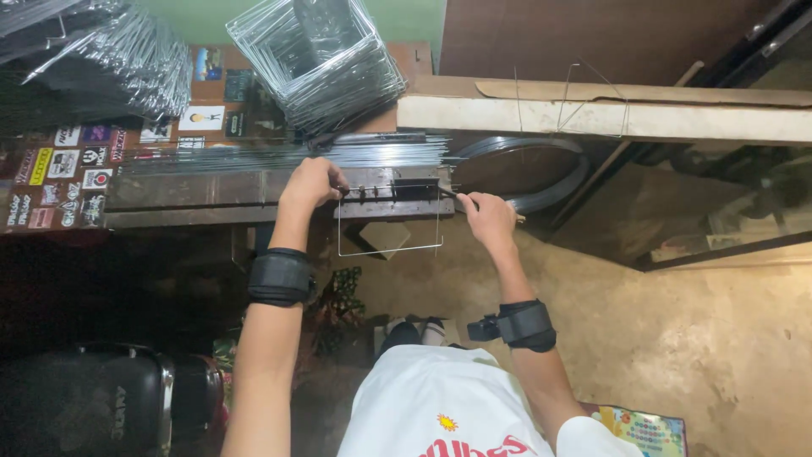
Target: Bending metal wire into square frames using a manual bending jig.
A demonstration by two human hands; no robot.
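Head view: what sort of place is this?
Probably a small wire-bending workshop. A stack of bent wire frames and a bundle of straight rods lie on a worn bench, where both hands shape a wire frame at a jig.

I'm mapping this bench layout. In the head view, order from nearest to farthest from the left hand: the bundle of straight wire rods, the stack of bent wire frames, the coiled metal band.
1. Bundle of straight wire rods, just above the left hand.
2. Stack of bent wire frames, farther up the bench.
3. Coiled metal band, off to the right, beyond the right hand.
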